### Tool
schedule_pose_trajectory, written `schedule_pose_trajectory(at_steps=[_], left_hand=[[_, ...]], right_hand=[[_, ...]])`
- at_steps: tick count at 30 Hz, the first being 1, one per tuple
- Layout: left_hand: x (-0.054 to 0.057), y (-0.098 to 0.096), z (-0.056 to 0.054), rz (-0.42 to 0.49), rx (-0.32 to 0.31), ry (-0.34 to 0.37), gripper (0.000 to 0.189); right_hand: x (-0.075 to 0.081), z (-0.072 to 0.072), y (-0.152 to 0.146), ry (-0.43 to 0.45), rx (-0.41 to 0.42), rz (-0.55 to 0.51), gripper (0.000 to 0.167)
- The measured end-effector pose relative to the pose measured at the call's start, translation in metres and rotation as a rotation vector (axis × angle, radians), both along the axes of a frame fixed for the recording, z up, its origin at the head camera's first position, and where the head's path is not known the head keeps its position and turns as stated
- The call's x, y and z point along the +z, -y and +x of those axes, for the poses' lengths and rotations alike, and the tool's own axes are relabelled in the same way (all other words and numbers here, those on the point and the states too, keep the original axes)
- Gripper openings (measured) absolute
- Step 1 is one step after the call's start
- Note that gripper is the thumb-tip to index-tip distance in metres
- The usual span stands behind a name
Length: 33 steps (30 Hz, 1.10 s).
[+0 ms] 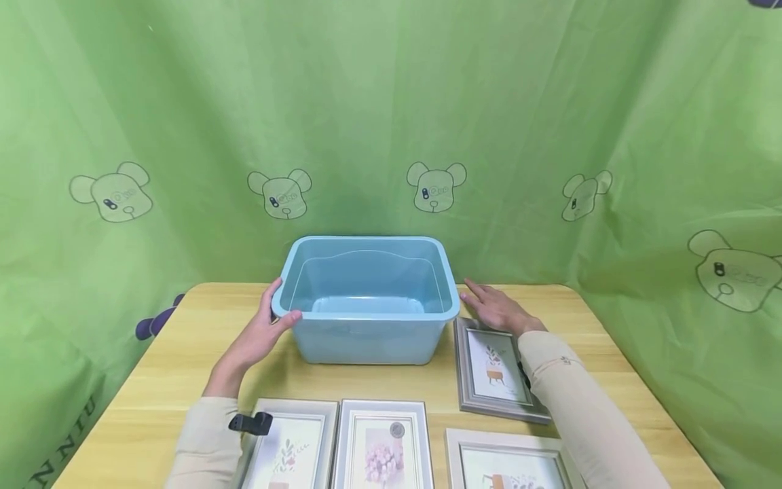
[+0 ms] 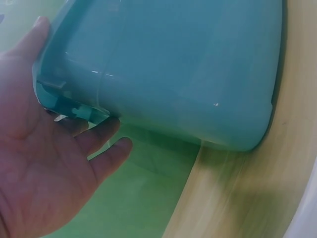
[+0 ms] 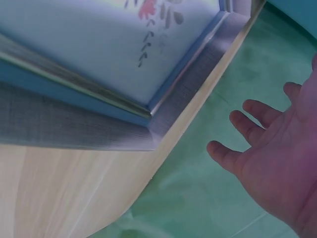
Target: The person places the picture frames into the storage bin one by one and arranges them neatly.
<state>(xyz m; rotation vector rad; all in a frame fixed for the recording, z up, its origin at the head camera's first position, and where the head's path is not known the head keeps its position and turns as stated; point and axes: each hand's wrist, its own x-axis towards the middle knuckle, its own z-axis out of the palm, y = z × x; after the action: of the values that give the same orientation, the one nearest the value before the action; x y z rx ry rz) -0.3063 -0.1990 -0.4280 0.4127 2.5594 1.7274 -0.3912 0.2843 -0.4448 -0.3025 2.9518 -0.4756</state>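
A light blue plastic basin (image 1: 369, 343) stands on the wooden table near its back edge, with nothing inside it. At its left front corner my left hand (image 1: 259, 337) holds the rim, thumb over the front lip and fingers along the left side. In the left wrist view the fingers (image 2: 101, 134) reach under the rim. My right hand (image 1: 497, 309) is beside the basin's right side, holding nothing, its fingers extended and spread. Below that hand a grey picture frame (image 1: 466, 380) with a plant print lies face up, partly covered by the right forearm.
Along the front of the table (image 1: 146, 401) lie more picture frames: a silvery one (image 1: 326, 441) at left, a whitish one (image 1: 348, 448) with pink flowers, and a pale one (image 1: 455, 455) at right. A green curtain (image 1: 366, 122) with bear heads hangs behind and around the table.
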Motion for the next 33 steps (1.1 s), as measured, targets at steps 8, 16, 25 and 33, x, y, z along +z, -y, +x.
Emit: schedule_pose_trajectory(at_steps=[8,16,25,33], left_hand=[[-0.005,0.0,-0.002,0.029,-0.003,-0.032,0.083],[-0.006,-0.001,-0.001,0.043,0.011,-0.039,0.08],[-0.011,-0.001,0.004,0.031,0.021,-0.037,0.077],[-0.014,-0.001,0.008,0.02,0.037,-0.048,0.076]], right_hand=[[-0.01,-0.004,-0.003,0.041,0.04,-0.019,0.074],[-0.019,-0.002,-0.008,0.069,0.054,-0.009,0.065],[-0.033,0.0,-0.017,0.041,0.05,-0.051,0.064],[-0.042,0.003,-0.023,-0.013,0.034,-0.087,0.044]])
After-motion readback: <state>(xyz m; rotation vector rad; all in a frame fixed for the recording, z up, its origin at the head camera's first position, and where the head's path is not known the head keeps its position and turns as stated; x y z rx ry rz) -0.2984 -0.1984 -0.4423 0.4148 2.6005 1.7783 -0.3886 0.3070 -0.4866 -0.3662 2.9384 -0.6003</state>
